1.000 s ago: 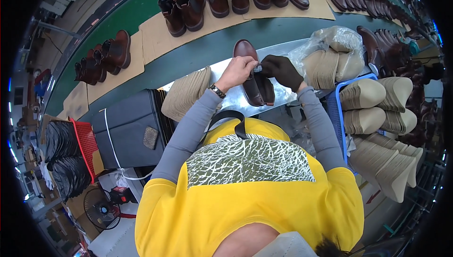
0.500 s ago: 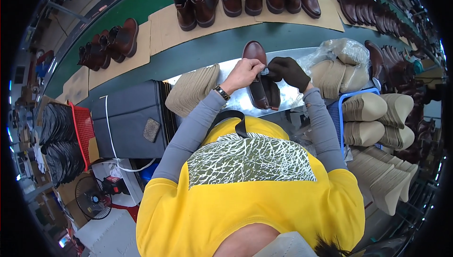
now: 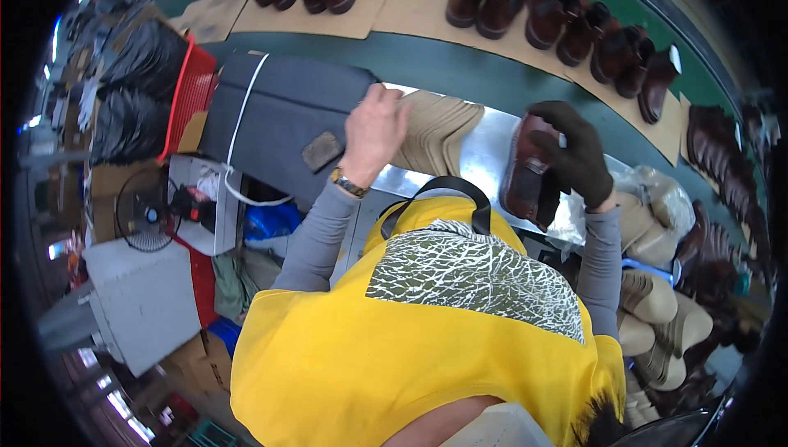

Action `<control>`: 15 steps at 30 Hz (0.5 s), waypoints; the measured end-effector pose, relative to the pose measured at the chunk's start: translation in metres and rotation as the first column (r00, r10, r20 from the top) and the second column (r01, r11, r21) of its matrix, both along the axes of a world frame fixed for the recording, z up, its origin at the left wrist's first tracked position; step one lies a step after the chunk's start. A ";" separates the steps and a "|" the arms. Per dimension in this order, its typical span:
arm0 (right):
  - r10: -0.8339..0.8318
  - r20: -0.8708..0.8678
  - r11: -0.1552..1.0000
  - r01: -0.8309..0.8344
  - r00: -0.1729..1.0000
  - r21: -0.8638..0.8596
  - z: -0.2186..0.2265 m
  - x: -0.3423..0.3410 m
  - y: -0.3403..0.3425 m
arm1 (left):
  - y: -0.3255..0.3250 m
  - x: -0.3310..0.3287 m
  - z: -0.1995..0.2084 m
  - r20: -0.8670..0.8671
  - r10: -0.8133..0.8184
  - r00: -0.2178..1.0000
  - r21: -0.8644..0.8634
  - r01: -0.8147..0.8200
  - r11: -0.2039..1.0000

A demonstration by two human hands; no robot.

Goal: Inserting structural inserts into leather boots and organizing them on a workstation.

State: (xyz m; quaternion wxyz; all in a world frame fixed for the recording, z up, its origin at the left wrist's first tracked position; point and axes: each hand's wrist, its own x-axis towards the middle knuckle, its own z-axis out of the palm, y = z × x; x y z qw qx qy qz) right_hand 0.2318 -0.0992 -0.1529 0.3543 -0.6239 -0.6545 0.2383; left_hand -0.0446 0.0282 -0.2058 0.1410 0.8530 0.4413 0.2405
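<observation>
My bare left hand (image 3: 373, 132), with a watch at the wrist, is at the left end of a fanned stack of beige insoles (image 3: 443, 131). Its fingers are bent and closed over the end insole; their tips are partly hidden. In a dark glove, my right hand (image 3: 579, 151) grips a dark brown leather boot (image 3: 523, 172) from its right side. The boot lies tilted on the shiny metal surface (image 3: 484, 155), its toe pointing away from me. Part of its upper is covered by the glove.
Several brown boots (image 3: 550, 12) stand on cardboard (image 3: 419, 8) along the far green bench. Left of the insoles lies a dark grey case (image 3: 287, 106) with a small block (image 3: 322, 151) on it, beside a red basket (image 3: 193, 86). Bagged insoles (image 3: 657, 209) sit to the right.
My left hand has let go of the boot and moved left to the insole stack. My right hand now grips the boot. The view has swung left.
</observation>
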 end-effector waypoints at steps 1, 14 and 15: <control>0.082 0.095 0.996 -0.085 0.992 0.021 -0.006 -0.018 0.015 | 0.001 -0.019 0.000 -0.069 0.096 0.993 0.007 -0.096 0.995; 0.558 0.346 0.827 -0.539 0.754 -0.160 -0.101 -0.095 0.098 | -0.024 -0.044 -0.054 0.023 0.115 0.993 -0.141 -0.111 0.984; 0.570 0.347 0.819 -0.551 0.745 -0.164 -0.102 -0.090 0.092 | -0.026 -0.043 -0.055 0.026 0.130 0.991 -0.143 -0.125 0.982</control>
